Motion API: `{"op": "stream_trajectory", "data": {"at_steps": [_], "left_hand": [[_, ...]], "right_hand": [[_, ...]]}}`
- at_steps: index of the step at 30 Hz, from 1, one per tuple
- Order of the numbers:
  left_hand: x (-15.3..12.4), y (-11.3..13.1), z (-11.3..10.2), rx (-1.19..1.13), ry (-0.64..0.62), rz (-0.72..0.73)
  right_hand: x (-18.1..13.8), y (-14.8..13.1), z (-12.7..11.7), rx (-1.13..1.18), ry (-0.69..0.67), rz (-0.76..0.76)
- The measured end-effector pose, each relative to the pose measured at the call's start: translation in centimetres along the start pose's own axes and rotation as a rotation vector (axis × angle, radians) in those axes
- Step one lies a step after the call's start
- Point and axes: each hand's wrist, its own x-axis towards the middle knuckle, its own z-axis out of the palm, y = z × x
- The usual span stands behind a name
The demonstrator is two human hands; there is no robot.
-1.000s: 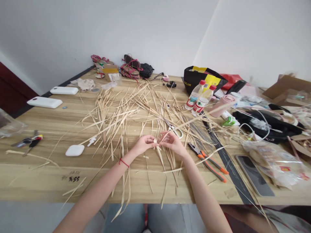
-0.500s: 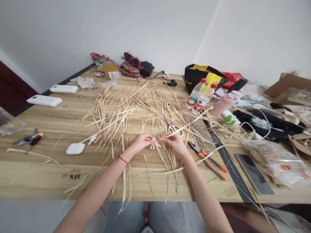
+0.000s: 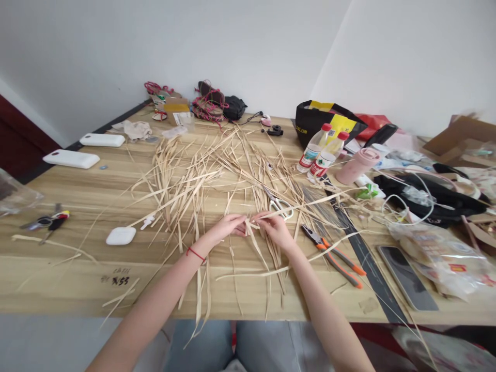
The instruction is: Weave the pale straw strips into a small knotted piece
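Left hand (image 3: 231,226) pinching small straw cluster (image 3: 250,228); right hand (image 3: 274,228), just beside, gripping long straw strip (image 3: 310,204), tail dipped lower now; seemingly mid-threading.

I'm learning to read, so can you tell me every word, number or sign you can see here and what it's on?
"53", probably: dark writing on the tabletop; marks beside it unclear.
Black-and-yellow bag: lettering too small to read.
Left bottle: label words too small to read.
Right bottle: green sign on label; words too small.
Clear plastic bag: red label, blurred.
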Motion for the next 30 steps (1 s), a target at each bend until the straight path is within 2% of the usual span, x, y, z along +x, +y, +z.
{"op": "stream_trajectory", "data": {"at_steps": [6, 16, 21, 24, 30], "left_hand": [[0.0, 0.1, 0.0, 0.086, 0.037, -0.003], [-0.1, -0.1, 0.3, 0.165, -0.024, 0.056], [-0.1, 0.1, 0.3, 0.196, -0.066, 0.046], [-0.1, 0.1, 0.3, 0.215, -0.067, 0.049], [-0.3, 0.1, 0.4, 0.249, -0.098, 0.065]], "right_hand": [[-0.1, -0.4, -0.2, -0.082, -0.052, -0.078], [-0.3, 0.4, 0.1, -0.08, -0.05, -0.113], [-0.1, 0.8, 0.3, -0.026, -0.021, 0.008], [0.0, 1.0, 0.4, 0.109, -0.005, 0.125], [0.0, 2.0, 0.2, 0.344, -0.083, 0.323]]}}
